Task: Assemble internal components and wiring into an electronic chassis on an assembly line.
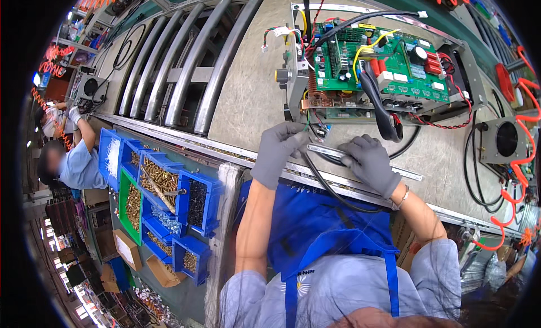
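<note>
Nearest, a pale shirt (pixel 341 280) carries small dark lettering and a flower print, half covered by a blue apron (pixel 338 221). Off to the left, a small blue bin (pixel 201 269) holds tiny brass-coloured parts, and beside it a cardboard box (pixel 127 250) bears a white label too small to read. Farther up, a blue tray (pixel 212 207) contains black screws, a green bin (pixel 129 231) brass-coloured pieces, and a wider blue container (pixel 160 155) brass bolts with a tool lying across them; the farthest tray (pixel 103 153) is filled with white strips. At the bench's near edge, the gloved left hand (pixel 282 149) pinches a thin green wire (pixel 307 124) between its fingertips, while the gloved right hand (pixel 370 163) grasps a slim silver tool (pixel 327 151). Just beyond both hands, right of centre, the electronic unit (pixel 383 63) rests on the bench, its green circuit board uppermost. Metal rollers (pixel 194 63) lie to its left.
</note>
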A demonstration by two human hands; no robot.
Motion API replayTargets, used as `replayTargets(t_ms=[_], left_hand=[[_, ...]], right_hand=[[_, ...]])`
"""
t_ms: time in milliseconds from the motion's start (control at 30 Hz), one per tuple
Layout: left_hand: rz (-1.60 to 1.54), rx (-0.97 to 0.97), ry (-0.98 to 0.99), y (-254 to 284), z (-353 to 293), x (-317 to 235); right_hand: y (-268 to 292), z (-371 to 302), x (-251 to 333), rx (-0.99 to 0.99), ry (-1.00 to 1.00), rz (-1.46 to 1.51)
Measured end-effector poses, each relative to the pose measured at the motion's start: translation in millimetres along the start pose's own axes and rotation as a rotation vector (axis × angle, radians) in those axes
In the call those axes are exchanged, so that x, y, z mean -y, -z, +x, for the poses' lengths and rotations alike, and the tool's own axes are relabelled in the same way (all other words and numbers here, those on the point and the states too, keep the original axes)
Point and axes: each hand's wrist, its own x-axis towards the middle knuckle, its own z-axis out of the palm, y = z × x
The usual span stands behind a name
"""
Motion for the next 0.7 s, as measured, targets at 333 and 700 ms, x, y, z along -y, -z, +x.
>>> replayTargets(t_ms=[333,700], left_hand=[[0.031,0.216,0.022,8,9,-1],[0.21,-0.075,-0.2,0,-1,6]], right_hand=[[25,-1,10,-0.032,0.038,-0.062],[-28,46,21,-0.217,0.24,-0.126]])
